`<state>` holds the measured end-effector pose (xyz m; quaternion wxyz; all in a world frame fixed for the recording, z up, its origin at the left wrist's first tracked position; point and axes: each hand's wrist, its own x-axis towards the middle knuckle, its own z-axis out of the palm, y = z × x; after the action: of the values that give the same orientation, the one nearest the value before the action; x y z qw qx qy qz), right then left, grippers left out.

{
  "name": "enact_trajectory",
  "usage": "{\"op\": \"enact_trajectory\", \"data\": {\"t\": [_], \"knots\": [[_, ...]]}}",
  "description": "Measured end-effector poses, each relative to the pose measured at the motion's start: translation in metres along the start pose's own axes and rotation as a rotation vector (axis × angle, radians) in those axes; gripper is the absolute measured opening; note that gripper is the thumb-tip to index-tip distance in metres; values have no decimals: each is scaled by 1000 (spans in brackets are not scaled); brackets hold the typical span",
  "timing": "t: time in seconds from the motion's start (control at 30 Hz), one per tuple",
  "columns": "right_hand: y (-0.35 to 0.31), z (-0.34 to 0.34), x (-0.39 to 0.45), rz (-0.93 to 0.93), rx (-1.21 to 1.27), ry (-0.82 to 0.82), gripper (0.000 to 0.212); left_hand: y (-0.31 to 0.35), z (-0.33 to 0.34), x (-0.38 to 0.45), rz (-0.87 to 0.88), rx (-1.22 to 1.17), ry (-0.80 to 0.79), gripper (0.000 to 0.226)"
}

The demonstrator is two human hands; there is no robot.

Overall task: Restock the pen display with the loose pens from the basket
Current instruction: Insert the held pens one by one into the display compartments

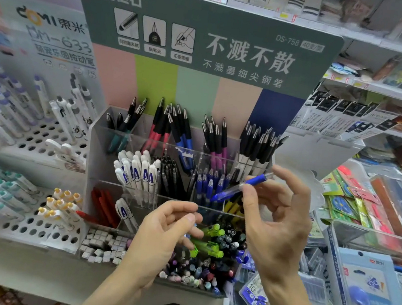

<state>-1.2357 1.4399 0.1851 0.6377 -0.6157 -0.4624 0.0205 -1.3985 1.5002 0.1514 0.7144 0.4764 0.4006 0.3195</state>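
Pinched translucent blue plastic pen in right hand; left hand loosely curled, empty. Best lowered tip-first among matching blue pens.

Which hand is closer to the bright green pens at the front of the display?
Left. The left hand hovers right beside the bright green pens, fingertips almost touching them. The right hand is above and to their right, pinching a blue pen.

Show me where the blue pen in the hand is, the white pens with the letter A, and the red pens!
blue pen (237,188), head view, on its clear barrel.
white pens (140,173), head view, on a printed A.
red pens (104,204), head view, on one red barrel.
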Motion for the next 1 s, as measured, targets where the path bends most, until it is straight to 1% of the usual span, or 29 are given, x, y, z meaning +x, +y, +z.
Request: {"op": "enact_trajectory", "data": {"t": [0.07,0.13,0.3,0.33,0.4,0.53,0.57,0.63,0.7,0.77,0.83,0.93,1.0], "knots": [[6,1,4,-88,-94,-25,49,0,-1,-1,-28,-20,22,15],[13,4,6,-125,-191,-82,48,0,-2,-3,-47,-46,34,13],[30,11,1,-111,-371,-233,29,0,-5,-15,-51,-89,58,11],[31,11,0,-110,-405,-250,27,-1,-7,-18,-50,-90,69,11],[31,11,-2,-101,-457,-266,30,-4,-9,-24,-52,-97,93,11],[22,8,-12,-50,-425,-252,42,-12,-10,-41,-68,-99,141,11],[19,7,-17,-48,-394,-245,42,-15,-10,-46,-78,-98,157,11],[10,7,-29,-61,-323,-261,35,-22,-11,-57,-103,-96,195,11],[3,10,-48,-69,-239,-360,23,-32,-13,-70,-137,-88,237,10],[-2,16,-71,-55,-149,-514,13,-44,-17,-85,-175,-71,282,9],[-6,26,-98,-20,-79,-658,8,-56,-25,-102,-186,-30,332,9],[-4,48,-150,112,-1,-841,7,-86,-50,-126,-193,167,402,19],[2,62,-186,189,-14,-959,9,-106,-72,-143,-219,295,461,20]]}}
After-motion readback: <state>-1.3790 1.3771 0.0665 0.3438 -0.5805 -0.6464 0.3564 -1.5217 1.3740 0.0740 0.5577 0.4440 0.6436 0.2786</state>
